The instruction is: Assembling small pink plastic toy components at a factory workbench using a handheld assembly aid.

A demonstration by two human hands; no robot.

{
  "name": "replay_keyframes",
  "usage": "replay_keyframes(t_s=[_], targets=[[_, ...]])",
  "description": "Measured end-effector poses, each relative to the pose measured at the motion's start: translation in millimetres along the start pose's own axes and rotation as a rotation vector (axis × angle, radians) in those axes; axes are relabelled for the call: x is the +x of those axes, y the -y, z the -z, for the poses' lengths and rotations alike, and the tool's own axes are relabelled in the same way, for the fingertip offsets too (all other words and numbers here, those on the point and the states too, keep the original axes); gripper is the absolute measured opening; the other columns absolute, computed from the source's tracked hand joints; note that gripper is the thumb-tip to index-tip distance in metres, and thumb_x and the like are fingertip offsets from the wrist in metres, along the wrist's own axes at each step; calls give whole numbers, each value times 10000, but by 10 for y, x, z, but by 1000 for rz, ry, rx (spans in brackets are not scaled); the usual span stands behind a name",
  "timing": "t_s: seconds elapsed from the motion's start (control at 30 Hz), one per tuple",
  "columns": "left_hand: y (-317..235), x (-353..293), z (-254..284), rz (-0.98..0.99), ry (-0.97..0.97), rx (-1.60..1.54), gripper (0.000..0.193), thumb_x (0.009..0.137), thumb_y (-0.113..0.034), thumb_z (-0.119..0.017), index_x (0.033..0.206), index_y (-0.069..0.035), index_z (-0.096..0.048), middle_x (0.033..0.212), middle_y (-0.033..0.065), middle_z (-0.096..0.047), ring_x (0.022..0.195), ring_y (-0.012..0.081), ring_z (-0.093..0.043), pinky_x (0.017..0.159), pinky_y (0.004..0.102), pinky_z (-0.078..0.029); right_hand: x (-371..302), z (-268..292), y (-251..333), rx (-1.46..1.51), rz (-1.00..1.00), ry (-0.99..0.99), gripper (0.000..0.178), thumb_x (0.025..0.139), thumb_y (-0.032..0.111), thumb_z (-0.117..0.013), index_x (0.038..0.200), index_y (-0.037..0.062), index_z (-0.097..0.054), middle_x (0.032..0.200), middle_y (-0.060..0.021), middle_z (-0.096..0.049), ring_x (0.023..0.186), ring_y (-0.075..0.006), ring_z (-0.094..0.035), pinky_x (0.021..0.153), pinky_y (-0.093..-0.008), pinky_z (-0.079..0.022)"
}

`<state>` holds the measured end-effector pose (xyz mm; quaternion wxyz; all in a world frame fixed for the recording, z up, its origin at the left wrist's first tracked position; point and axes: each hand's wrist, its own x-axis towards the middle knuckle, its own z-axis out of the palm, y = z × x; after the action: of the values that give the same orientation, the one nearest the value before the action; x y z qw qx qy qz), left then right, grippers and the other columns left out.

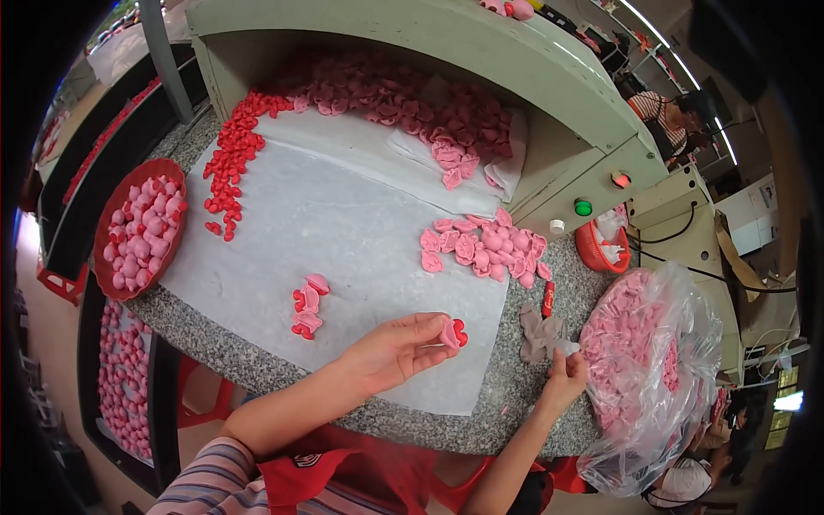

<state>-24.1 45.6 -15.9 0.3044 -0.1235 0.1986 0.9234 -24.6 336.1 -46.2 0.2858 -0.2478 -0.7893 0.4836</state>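
Bag (685, 330) lies beside right fingers (576, 367) pinching a whitish object (563, 347); left fingers (421, 330) grip a pink piece (449, 334).

The worktop (232, 345) looks like speckled stone, the sheet (326, 223) like paper; the bag (639, 463) is glossy plastic, the held pink piece (448, 333) matt.
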Motion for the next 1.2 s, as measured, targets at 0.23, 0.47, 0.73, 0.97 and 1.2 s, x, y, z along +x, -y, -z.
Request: replay_keyframes(t_s=[0.23,0.47,0.73,0.97,1.2], targets=[[-107,-130,9,23,19,120,283,866,-189,-531,1100,-29,-531,974,96,-613,886,216,-614,768,274,-502,-11,84,-50,2,-42,42,301,739,54,-659,1008,-40,-564,875,-89,-590,746,-145,-544,622,-259,-435],[-147,-188,-100,95,59,373,331,884,-234,-509,1129,-12,-524,916,70,-618,838,163,-622,636,255,-515,-1041,-50,1151,58,486,308,477,635,47,-729,1076,25,-548,1033,-103,-557,919,-206,-538,746,-306,-436],[15,-202,-49,15,108,440,325,865,-222,-553,1111,-9,-552,968,63,-611,869,137,-596,730,265,-490,-1146,-343,1213,13,618,479,291,625,-13,-713,896,36,-618,837,-93,-590,708,-192,-578,615,-275,-464],[40,-205,-49,62,30,195,324,840,-127,-577,1133,6,-538,1034,109,-597,929,190,-591,825,328,-484,-1236,-426,1308,-135,651,463,285,622,-14,-703,887,47,-618,822,-85,-560,684,-199,-563,580,-282,-456],[75,-231,-104,-39,-88,288,300,837,-92,-569,1110,29,-541,986,125,-611,895,201,-603,795,322,-504,-1253,-527,1315,-229,641,335,250,624,6,-680,856,68,-610,789,-68,-522,721,-234,-531,601,-325,-437]])
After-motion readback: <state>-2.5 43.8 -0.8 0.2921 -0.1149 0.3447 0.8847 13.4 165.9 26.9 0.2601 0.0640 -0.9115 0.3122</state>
